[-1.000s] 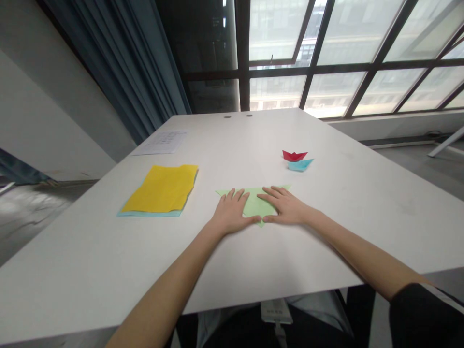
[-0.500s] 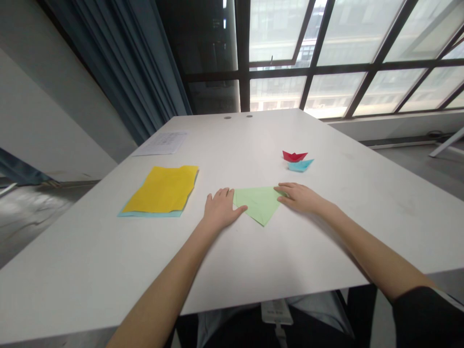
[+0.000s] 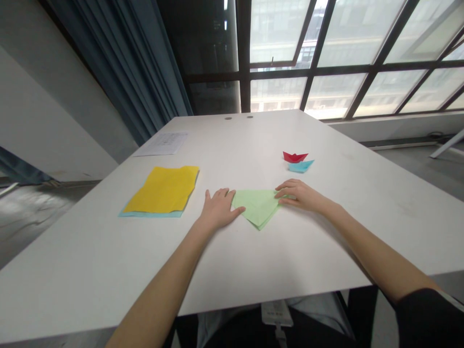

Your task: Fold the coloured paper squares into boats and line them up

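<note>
A light green sheet of paper point(image 3: 257, 205), folded into a triangle, lies on the table with its point towards me. Near that point a second layer peeks out along the right edge. My left hand point(image 3: 220, 209) is open and rests flat with fingers spread over the paper's left corner, thumb along its lower left edge. At the right corner, my right hand point(image 3: 297, 194) has its fingers bent, the corner between thumb and fingertips. Beyond it sit a red paper boat point(image 3: 295, 157) and a blue paper boat point(image 3: 300, 166), side by side.
To the left lies a stack of yellow paper point(image 3: 163, 189) with light blue sheets point(image 3: 152, 214) under it. A printed sheet point(image 3: 163, 144) is farther back on the white table point(image 3: 232, 261). Windows and a blue curtain stand behind the table.
The green paper's lower point has shifted slightly left and towards me, and its layers show apart there. My right hand's fingers have bent more at the corner. The left hand moved slightly left.
</note>
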{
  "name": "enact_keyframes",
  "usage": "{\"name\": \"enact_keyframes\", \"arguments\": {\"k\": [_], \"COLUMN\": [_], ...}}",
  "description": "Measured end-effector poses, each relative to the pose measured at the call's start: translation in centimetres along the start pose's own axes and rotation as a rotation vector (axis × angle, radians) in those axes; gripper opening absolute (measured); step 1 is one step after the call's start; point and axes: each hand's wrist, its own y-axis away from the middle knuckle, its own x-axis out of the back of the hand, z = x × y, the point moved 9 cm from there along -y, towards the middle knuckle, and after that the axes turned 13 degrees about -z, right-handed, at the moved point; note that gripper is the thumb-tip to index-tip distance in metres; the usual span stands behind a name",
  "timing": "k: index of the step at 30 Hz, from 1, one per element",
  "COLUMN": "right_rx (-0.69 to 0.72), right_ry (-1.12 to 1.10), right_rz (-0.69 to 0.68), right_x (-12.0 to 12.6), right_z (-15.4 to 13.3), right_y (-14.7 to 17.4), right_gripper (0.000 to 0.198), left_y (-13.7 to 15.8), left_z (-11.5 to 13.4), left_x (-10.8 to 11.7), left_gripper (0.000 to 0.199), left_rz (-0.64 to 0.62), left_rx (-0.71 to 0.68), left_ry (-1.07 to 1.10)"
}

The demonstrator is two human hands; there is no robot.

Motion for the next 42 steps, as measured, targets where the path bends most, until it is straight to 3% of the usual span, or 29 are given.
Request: {"name": "enact_keyframes", "arguments": {"k": [4,10,14,19,22,25,28,31,36,40,42], "right_rx": [0.014,-0.274,-0.392,-0.432,-0.456,-0.497,-0.472,-0.364,-0.321,-0.325,-0.319], "right_ry": [-0.08,-0.415,-0.677,-1.051,-1.222,-1.266,-1.249,-1.248,-1.152,-1.234,-1.278], "right_rz": [0.051,0.334,0.504,0.608,0.614,0.639,0.637,0.497,0.395,0.357,0.347], "right_x": [0.6,1.9,1.5,0.0,-1.2,-2.0,-2.0,-2.3,-2.5,-2.9,-3.0], "right_z": [-0.9,2.2,4.9,6.3,6.2,6.3,6.0,5.1,4.8,4.8,4.6], "right_y": [-0.1,1.1,2.0,2.2,1.8,1.9,1.9,0.9,0.5,0.5,0.5], "right_gripper": [0.028,0.027,0.03,0.029,0.03,0.033,0.053,0.065,0.042,0.038,0.038], "left_y": [0.0,0.3,0.0,-1.3,-1.5,-1.1,-0.9,-1.1,-1.4,-1.1,-1.0], "left_z": [-0.3,-2.1,-4.4,-4.8,-3.1,-1.7,-1.4,-2.2,-3.5,-3.5,-2.7], "left_x": [0.4,1.9,1.7,-1.1,-1.5,-0.5,0.2,0.1,-0.2,-0.5,-0.6], "left_gripper": [0.051,0.051,0.051,0.069,0.079,0.091,0.087,0.065,0.023,0.021,0.026], "left_rz": [0.023,0.185,0.294,0.218,0.162,0.185,0.214,0.225,0.282,0.269,0.199], "left_rx": [0.012,0.076,0.148,0.181,0.079,-0.078,-0.159,-0.136,-0.065,-0.017,-0.026], "left_ry": [0.095,0.313,0.669,1.225,1.424,1.5,1.529,1.505,1.483,1.704,1.754]}}
